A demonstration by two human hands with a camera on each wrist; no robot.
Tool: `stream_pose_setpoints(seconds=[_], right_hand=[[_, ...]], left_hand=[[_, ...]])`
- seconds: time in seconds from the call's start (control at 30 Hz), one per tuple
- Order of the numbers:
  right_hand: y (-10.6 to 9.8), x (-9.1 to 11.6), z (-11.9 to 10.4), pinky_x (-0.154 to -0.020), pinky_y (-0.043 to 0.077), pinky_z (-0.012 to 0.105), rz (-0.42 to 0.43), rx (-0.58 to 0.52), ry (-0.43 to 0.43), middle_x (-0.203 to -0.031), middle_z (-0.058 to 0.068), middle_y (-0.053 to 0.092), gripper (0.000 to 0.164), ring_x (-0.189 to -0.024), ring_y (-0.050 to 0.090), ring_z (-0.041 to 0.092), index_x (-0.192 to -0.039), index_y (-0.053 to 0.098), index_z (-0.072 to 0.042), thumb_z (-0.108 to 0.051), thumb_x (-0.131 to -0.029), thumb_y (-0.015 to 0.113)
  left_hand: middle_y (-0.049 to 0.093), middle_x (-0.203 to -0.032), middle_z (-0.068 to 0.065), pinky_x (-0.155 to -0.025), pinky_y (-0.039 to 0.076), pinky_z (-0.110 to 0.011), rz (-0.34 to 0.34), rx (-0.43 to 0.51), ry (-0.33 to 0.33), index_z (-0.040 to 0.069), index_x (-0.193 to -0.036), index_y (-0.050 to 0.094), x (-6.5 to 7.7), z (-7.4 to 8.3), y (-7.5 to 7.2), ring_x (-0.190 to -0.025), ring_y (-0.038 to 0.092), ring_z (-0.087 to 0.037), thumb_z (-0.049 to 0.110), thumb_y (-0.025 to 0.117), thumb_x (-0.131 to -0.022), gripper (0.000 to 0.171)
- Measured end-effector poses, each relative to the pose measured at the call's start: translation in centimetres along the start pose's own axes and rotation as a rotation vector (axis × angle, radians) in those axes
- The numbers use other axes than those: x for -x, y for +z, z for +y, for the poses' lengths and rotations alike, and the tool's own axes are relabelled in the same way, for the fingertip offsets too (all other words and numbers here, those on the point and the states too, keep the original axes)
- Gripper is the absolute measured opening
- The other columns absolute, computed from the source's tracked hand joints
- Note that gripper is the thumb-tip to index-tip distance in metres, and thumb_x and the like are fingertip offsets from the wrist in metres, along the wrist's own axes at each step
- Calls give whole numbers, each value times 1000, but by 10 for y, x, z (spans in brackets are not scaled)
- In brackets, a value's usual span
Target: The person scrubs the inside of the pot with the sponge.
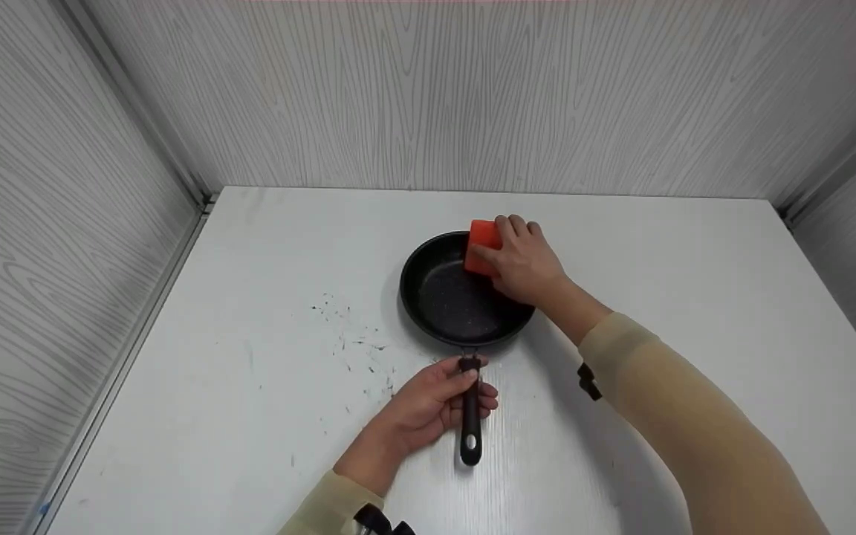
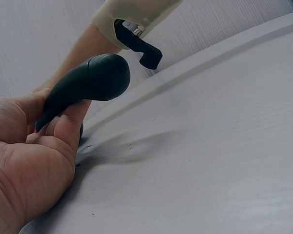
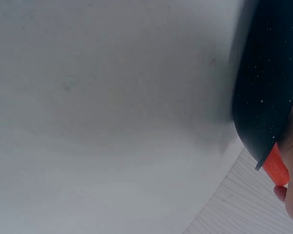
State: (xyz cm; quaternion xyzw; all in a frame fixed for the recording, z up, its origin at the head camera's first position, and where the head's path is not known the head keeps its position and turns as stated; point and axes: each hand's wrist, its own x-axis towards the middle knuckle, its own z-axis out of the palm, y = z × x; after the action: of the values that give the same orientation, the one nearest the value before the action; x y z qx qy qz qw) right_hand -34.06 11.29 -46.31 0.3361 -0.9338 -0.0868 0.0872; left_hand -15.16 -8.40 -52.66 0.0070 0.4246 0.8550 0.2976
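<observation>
A black frying pan (image 1: pixel 446 301) is held over the white table in the head view, its handle (image 1: pixel 471 427) pointing toward me. My left hand (image 1: pixel 428 405) grips that handle, thumb on top and fingers curled beneath. In the left wrist view the rounded handle end (image 2: pixel 105 78) sticks out above my palm. An orange sponge (image 1: pixel 481 236) is in my right hand (image 1: pixel 528 267), pressed at the pan's far right inner wall. The right wrist view shows the pan's speckled outer side (image 3: pixel 266 73), with the sponge (image 3: pixel 276 168) projecting past the rim.
Dark crumbs and smudges (image 1: pixel 357 342) lie on the white table (image 1: pixel 264 245) left of the pan. Wood-grain panels (image 1: pixel 413 96) stand behind and on both sides. Black clips (image 1: pixel 588 381) are fixed at both sleeve cuffs.
</observation>
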Motion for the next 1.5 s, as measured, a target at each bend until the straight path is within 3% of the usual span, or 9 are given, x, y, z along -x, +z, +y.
stream_pose_setpoints(seconds=[1.5], right_hand=[[-9, 6, 3, -108, 44, 60, -44, 32, 38, -146, 29, 41, 52, -131, 43, 47, -146, 61, -21, -27, -96, 73]], left_hand=[[74, -102, -17, -90, 64, -39, 23, -1, 5, -9, -147, 47, -2, 1, -3, -92, 76, -22, 9, 58, -110, 43]])
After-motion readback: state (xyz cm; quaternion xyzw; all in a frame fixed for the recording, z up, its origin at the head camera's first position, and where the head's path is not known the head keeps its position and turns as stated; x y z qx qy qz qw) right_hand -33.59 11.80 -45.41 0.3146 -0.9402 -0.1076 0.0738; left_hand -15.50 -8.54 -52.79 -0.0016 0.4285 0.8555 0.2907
